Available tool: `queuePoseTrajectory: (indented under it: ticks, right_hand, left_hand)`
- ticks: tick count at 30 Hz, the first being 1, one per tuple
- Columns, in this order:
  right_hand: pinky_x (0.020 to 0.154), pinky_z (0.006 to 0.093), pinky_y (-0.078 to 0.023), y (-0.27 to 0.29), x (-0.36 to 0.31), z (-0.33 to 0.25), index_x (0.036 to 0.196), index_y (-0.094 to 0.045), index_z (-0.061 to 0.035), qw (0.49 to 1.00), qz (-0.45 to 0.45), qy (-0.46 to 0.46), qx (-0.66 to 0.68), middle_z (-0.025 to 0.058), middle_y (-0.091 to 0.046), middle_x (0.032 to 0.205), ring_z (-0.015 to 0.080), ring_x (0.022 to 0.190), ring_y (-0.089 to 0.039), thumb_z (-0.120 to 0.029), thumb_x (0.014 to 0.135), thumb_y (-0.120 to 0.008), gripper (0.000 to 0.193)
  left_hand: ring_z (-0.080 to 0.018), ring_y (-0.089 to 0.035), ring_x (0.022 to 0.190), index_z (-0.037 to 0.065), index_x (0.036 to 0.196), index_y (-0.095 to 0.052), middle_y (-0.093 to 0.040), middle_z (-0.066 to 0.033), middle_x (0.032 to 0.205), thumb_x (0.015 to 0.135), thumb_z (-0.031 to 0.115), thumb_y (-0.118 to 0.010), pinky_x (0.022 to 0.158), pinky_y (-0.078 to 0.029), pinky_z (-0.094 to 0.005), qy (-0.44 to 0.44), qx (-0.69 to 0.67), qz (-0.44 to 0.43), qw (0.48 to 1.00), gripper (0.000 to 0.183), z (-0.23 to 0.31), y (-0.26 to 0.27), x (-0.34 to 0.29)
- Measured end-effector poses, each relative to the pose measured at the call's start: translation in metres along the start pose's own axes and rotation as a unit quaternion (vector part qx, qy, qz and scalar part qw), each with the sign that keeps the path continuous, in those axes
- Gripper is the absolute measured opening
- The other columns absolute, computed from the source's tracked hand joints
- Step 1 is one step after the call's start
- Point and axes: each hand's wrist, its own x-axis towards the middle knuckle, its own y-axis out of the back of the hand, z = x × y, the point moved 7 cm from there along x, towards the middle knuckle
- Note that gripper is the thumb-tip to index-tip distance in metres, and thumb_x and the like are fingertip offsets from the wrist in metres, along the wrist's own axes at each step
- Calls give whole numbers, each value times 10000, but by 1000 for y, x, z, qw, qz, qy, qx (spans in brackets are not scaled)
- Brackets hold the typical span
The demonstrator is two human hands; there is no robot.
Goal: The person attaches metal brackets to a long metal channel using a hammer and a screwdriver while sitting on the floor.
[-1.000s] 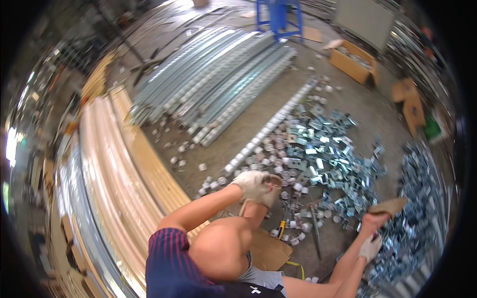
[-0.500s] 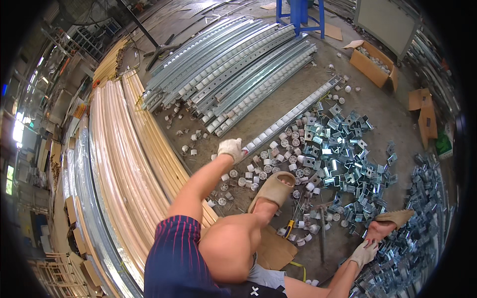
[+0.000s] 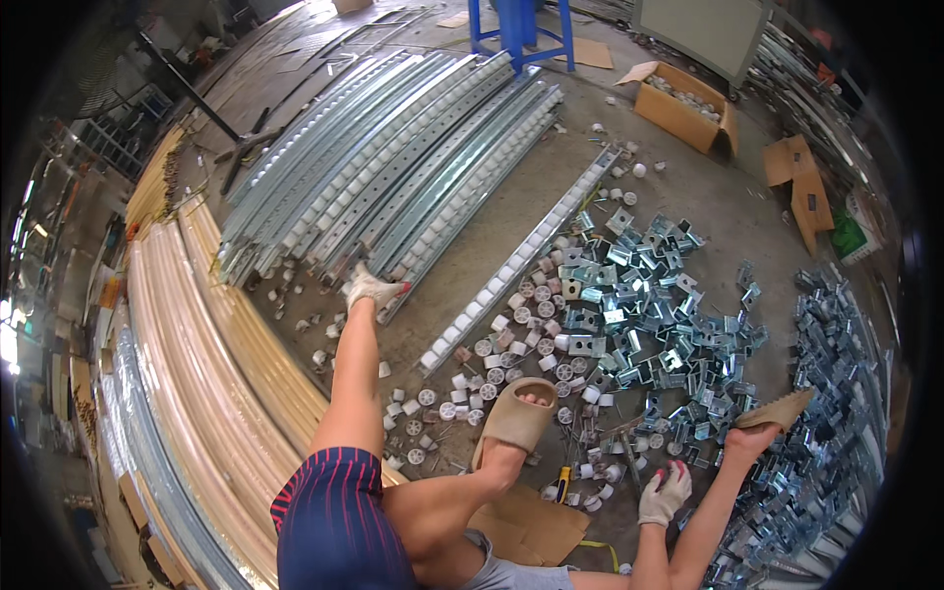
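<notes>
My left hand (image 3: 376, 291), in a whitish glove with reddish fingertips, is at the near ends of the stacked metal roller rails (image 3: 433, 157). Its thumb and fingers are spread, touching or just over a rail end. One roller rail (image 3: 521, 258) with a row of white rollers lies apart on the floor, right of that hand. My right hand (image 3: 666, 494), gloved too, hovers between my feet with loosely bent, parted fingers and nothing visible in it. Beside it lies a hammer (image 3: 632, 460), partly lost among loose white rollers (image 3: 489, 391).
Shiny metal brackets (image 3: 629, 305) lie heaped ahead of my right foot, and another bracket pile (image 3: 836, 393) is at far right. Long wrapped profiles (image 3: 206, 344) run along the left. A yellow-handled screwdriver (image 3: 563, 484), cardboard box (image 3: 688, 113) and blue stand (image 3: 521, 34) are around.
My left hand has left the near end of the single roller rail for the stacked rails. My right hand has moved from my right foot to beside the hammer. The view has shifted.
</notes>
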Motion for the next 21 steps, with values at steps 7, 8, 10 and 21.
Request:
queuePoseTrajectory:
  ticks: [7,8,10,21]
  right_hand:
    - [1046,509,-455,-34,-15,-30,1214,-666,-54,998,-29,-34,39,178,-639,1289,403,1218,-590,-111,874,-690,346]
    - [1043,507,-458,-35,-10,-36,1214,-666,-52,998,-23,-38,47,177,-641,1285,403,1215,-591,-110,874,-691,345]
    - [1038,505,-464,-32,-6,-45,1214,-666,-49,997,-17,-44,57,176,-644,1276,403,1209,-594,-108,876,-693,344]
    - [1027,512,-470,-24,-9,-51,1203,-662,-41,991,11,-97,95,184,-635,1280,416,1190,-594,-121,883,-683,330]
  left_hand:
    - [-417,-697,1188,115,1633,-224,-705,-261,1291,693,630,-866,993,-578,-425,-82,21,-38,996,1250,14,-29,-86]
    - [-420,-697,1184,118,1599,-280,-709,-257,1275,705,655,-851,997,-571,-437,-93,14,-69,993,1189,20,-43,-103]
    - [-408,-678,1218,107,1539,-399,-675,-258,1324,739,712,-812,1040,-541,-454,-128,-28,-109,985,1084,31,-60,-121]
    - [-424,-679,1217,4,1416,-608,-719,-289,1237,865,798,-632,1031,-539,-501,-125,-2,10,992,967,85,-78,-76]
